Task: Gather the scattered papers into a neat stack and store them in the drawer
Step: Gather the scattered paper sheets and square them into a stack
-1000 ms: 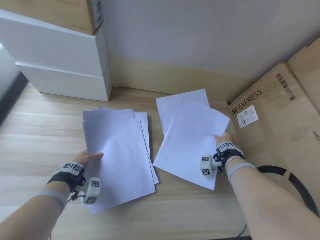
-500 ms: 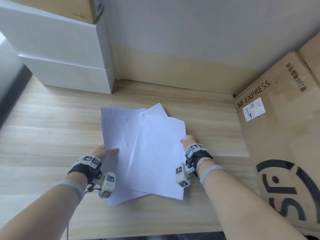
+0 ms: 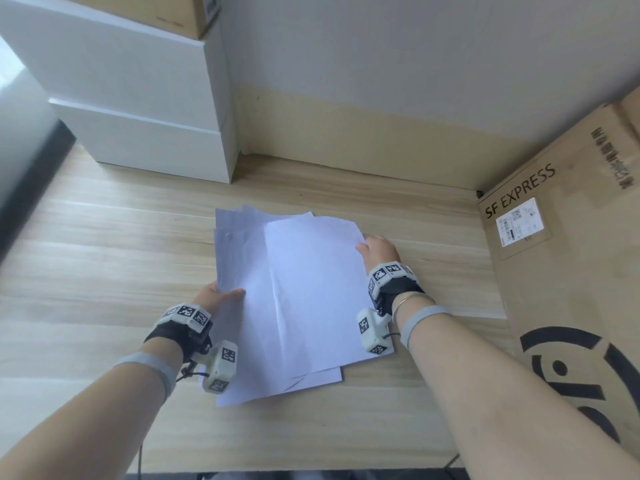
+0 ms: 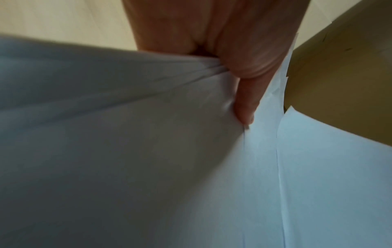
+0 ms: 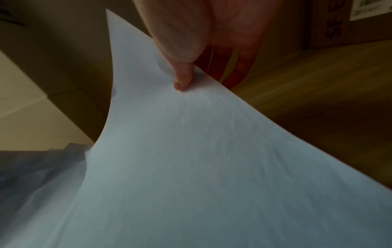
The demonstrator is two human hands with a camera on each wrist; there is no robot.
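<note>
Several white papers [image 3: 294,299] lie overlapped in one loose pile over the middle of the wooden desk [image 3: 104,244], their edges fanned and uneven. My left hand [image 3: 218,297] pinches the pile's left edge, thumb on top, the sheets [image 4: 148,151] bunched under it. My right hand [image 3: 377,249] pinches the right edge near the far corner; in the right wrist view the thumb presses the top sheet [image 5: 212,151] with fingers beneath. A white drawer unit [image 3: 145,143] stands at the back left, its drawers closed.
A large SF EXPRESS cardboard box [image 3: 571,254] fills the right side of the desk. Another cardboard box [image 3: 166,12] sits on top of the drawer unit. A wall [image 3: 381,64] closes off the back. The desk's front edge [image 3: 277,469] runs below my forearms.
Two separate piles, one in each hand, came together into one overlapped pile at the desk's middle. My right hand has slid toward the far right corner of the pile.
</note>
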